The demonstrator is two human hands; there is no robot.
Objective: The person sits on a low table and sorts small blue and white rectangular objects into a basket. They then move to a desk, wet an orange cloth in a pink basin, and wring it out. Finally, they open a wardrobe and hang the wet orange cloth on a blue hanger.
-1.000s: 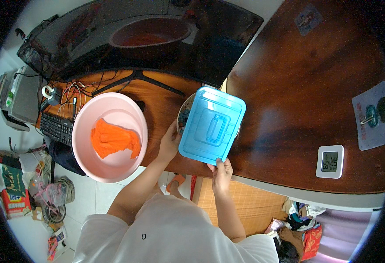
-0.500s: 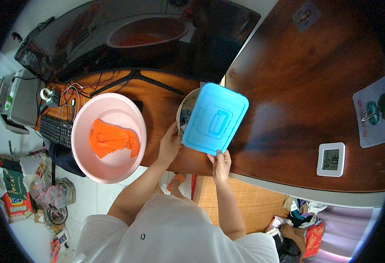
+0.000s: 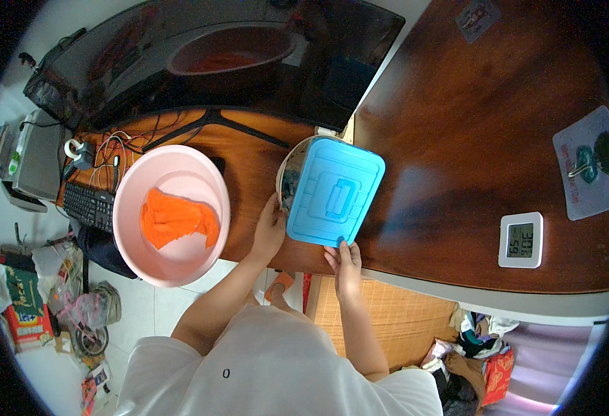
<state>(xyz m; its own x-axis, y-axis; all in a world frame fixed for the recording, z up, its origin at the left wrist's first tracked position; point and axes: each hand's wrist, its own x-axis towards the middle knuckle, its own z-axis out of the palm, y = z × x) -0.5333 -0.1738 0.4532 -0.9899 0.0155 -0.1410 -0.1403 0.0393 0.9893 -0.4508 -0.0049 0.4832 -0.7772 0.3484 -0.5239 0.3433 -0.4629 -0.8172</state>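
A blue rectangular plastic lid (image 3: 360, 170) with rounded corners and a moulded handle lies tilted over a pale-rimmed basket (image 3: 281, 166). Along the left, the basket's rim and some greyish-blue contents stay uncovered; the rest is hidden under the lid. My left hand (image 3: 270, 229) grips the basket's near left side, its fingertips partly out of sight. With thumb on top, my right hand (image 3: 345, 267) pinches the lid's near edge. To the left stands a pink basin (image 3: 128, 239), an orange cloth (image 3: 176, 218) crumpled inside it.
Behind the basin and basket stands a wide dark monitor (image 3: 214, 76). A keyboard (image 3: 86, 208) and tangled cables (image 3: 114, 152) lie at the left. On the brown wooden surface (image 3: 443, 173) at right sit a small white digital clock (image 3: 521, 240) and a card (image 3: 585, 163).
The lid has shifted slightly left and nearer, my right hand moving along with it. The left hand keeps its place at the basket. The view has turned a little.
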